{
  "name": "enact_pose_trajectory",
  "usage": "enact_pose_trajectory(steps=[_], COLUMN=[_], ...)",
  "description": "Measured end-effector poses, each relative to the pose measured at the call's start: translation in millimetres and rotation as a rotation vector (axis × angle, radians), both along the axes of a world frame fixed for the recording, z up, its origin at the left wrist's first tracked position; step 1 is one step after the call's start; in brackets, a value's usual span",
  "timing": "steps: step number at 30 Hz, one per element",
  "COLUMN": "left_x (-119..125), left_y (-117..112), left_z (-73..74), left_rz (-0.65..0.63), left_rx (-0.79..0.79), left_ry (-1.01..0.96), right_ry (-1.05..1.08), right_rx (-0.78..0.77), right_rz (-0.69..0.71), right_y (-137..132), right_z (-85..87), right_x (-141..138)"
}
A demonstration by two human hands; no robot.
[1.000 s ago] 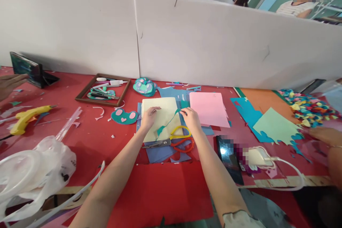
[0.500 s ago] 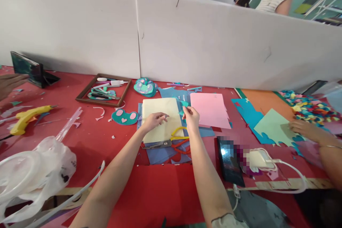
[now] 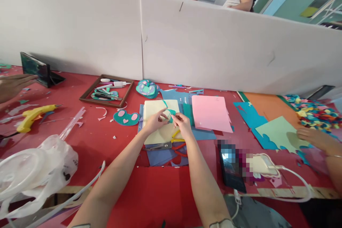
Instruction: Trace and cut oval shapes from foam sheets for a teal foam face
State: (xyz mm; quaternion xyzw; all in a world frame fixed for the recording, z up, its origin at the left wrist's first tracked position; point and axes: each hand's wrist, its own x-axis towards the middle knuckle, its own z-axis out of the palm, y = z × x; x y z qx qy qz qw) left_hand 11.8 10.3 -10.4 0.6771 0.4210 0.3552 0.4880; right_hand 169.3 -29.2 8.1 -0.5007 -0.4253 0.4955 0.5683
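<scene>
Item: thin teal foam strip, held just above pale cream foam sheet on red desk. Left hand fingers pinch one end; right hand fingers pinch other (tips nearly meeting). Yellow-handled scissors beneath right wrist; pink foam sheet just beside.

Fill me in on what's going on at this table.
A person is doing paper craft on a red table. Their left hand and right hand meet at the fingertips on a small teal scrap, held just above a cream sheet. Scissors with yellow and red handles lie at the sheet's near edge, and a pink sheet lies to the right. Farther right, a co-worker's hand rests on a light green sheet.
</scene>
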Motion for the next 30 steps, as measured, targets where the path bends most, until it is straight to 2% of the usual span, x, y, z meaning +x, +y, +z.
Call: enact_pose_trajectory(steps=[3,10,16,20,27,30], left_x=[-1,-5,-5,-4,-6,-7], left_y=[2,7,0,-3,-4,-6], left_z=[-2.7,-1.6,13.3,20.2,22.7,24.2], left_rz=[0.048,0.064,0.003,-0.017,-0.041,-0.053], left_rx=[0.039,0.019,-0.080,-0.113,-0.143,-0.154], left_ry=[0.054,-0.072,-0.177,-0.126,-0.076,-0.066], right_ry=[-0.007,-0.105,0.125,0.177,0.214,0.201], right_rx=[0.021,0.065,-0.077,-0.078,-0.129,-0.136], right_rz=[-0.054,-0.196,-0.062,-0.029,0.062,0.040], right_y=[1,7,3,1,-2,-2], right_z=[-1.0,-9.6,-4.9,-2.1,1.9,2.1], right_x=[0,-1,-11,-13,-10,-11])
